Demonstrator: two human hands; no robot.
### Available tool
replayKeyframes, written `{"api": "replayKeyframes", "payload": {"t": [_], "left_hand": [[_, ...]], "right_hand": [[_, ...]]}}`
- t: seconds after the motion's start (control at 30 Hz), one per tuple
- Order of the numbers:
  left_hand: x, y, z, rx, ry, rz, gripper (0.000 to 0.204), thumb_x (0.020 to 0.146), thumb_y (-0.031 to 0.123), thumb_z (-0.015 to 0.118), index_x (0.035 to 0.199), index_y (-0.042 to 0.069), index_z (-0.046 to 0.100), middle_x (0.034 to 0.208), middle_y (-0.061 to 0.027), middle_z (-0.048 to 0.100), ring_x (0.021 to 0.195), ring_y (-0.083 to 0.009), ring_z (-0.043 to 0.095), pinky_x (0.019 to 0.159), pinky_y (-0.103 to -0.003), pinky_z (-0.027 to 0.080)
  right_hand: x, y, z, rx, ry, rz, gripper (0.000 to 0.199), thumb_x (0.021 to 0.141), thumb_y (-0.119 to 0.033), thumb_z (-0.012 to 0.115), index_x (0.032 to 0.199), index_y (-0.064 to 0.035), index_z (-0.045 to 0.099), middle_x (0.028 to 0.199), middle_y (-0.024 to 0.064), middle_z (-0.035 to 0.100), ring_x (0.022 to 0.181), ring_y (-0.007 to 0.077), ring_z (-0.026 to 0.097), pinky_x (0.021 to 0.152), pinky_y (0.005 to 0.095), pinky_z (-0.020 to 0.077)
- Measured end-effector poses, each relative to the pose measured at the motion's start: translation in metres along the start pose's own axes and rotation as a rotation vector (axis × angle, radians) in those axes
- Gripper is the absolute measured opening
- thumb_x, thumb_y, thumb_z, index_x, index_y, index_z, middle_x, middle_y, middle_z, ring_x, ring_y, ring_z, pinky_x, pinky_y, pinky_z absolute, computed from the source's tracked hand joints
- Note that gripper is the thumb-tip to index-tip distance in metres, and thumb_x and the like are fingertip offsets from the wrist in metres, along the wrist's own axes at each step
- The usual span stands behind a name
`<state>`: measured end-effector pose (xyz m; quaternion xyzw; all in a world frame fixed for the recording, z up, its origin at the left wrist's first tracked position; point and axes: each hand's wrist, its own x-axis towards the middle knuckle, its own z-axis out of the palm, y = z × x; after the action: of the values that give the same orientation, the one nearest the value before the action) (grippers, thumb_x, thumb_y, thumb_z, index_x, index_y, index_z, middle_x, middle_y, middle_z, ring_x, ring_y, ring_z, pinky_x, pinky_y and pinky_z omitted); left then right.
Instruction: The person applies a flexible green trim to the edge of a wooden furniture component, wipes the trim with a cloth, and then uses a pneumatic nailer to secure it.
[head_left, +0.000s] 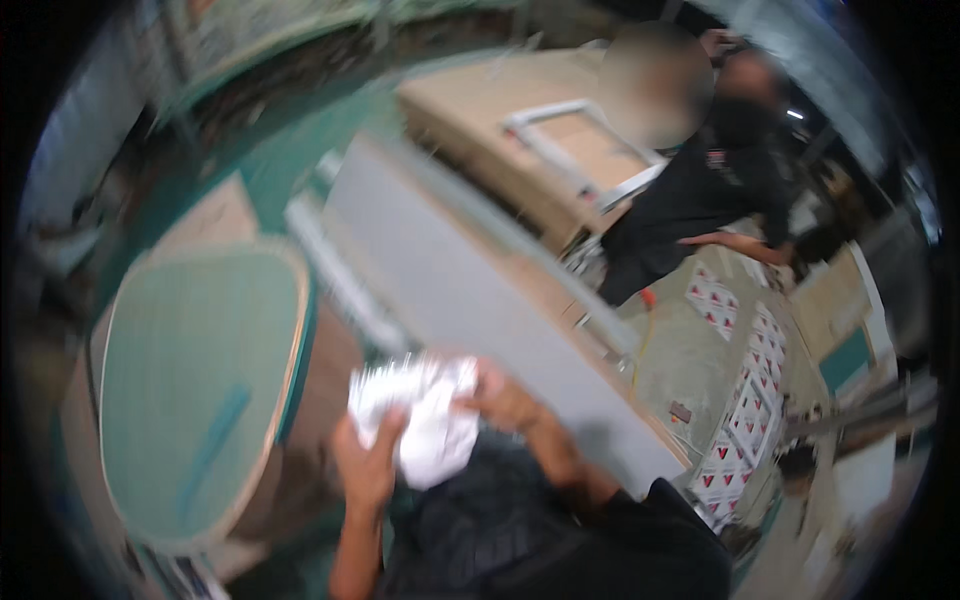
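Note:
Between my two hands, in front of my body, is a crumpled white sheet; blur hides whether it is paper, plastic or cloth. My left hand grips its left side, with the thumb lying over the front. The right side is held in my right hand, fingers closed at the edge. A little beyond the sheet stands a long pale grey panel on its edge.
A rounded green-topped board with a wooden rim lies to the left. Further off, a brown stack carries a white rectangular frame. Another person in dark clothes stands at the right. Printed white-and-red sheets lie lower right.

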<state>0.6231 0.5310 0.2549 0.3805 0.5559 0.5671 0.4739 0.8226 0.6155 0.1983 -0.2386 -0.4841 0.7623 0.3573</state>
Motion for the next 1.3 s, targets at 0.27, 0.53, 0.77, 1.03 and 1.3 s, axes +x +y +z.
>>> {"api": "replayKeyframes", "payload": {"t": [0.27, 0.53, 0.77, 1.03, 1.3], "left_hand": [[0.009, 0.007, 0.013, -0.259, -0.034, 0.124, 0.029, 0.095, 0.015, 0.069, 0.116, -0.004, 0.065, 0.104, -0.0072, 0.07, 0.095, -0.0113, 0.064, 0.083, -0.027, 0.051], [0.001, -0.007, 0.02, -0.218, 0.109, 0.133, 0.027, 0.097, 0.018, 0.066, 0.116, -0.002, 0.065, 0.104, -0.0069, 0.071, 0.095, -0.0114, 0.064, 0.085, -0.029, 0.051], [-0.006, -0.022, 0.002, -0.284, 0.232, 0.153, 0.03, 0.098, 0.024, 0.067, 0.115, -0.001, 0.063, 0.103, -0.0031, 0.068, 0.094, -0.0092, 0.06, 0.084, -0.026, 0.05], [-0.023, -0.025, -0.014, -0.322, 0.271, 0.081, 0.037, 0.098, 0.027, 0.067, 0.118, -0.004, 0.061, 0.106, -0.0083, 0.068, 0.096, -0.0112, 0.062, 0.084, -0.026, 0.05], [-0.024, -0.016, -0.023, -0.229, 0.15, 0.059, 0.036, 0.098, 0.028, 0.067, 0.116, -0.004, 0.063, 0.103, -0.0063, 0.068, 0.092, -0.0086, 0.061, 0.08, -0.025, 0.05]], "right_hand": [[-0.001, -0.008, 0.026, 0.299, 0.145, -0.063, 0.069, 0.082, -0.017, 0.08, 0.137, 0.0044, 0.045, 0.128, 0.0135, 0.06, 0.117, 0.0227, 0.06, 0.102, 0.0359, 0.048], [0.003, -0.007, 0.062, -0.045, 0.189, -0.019, 0.064, 0.081, -0.012, 0.081, 0.136, 0.0013, 0.05, 0.126, 0.0097, 0.062, 0.116, 0.0196, 0.059, 0.1, 0.0342, 0.0474], [0.022, -0.027, 0.094, -0.267, 0.152, -0.094, 0.036, 0.086, -0.003, 0.075, 0.119, 0.0039, 0.064, 0.11, 0.0087, 0.07, 0.1, 0.0163, 0.064, 0.089, 0.03, 0.0512], [0.025, -0.03, 0.108, -0.297, 0.112, 0.024, 0.032, 0.086, -0.005, 0.076, 0.115, 0.0053, 0.066, 0.103, 0.0091, 0.071, 0.093, 0.0143, 0.066, 0.081, 0.029, 0.0537], [0.026, -0.014, 0.094, -0.016, 0.133, 0.05, 0.035, 0.089, -0.008, 0.073, 0.119, 0.0042, 0.062, 0.108, 0.0115, 0.07, 0.092, 0.0181, 0.068, 0.082, 0.0308, 0.0552]]}}
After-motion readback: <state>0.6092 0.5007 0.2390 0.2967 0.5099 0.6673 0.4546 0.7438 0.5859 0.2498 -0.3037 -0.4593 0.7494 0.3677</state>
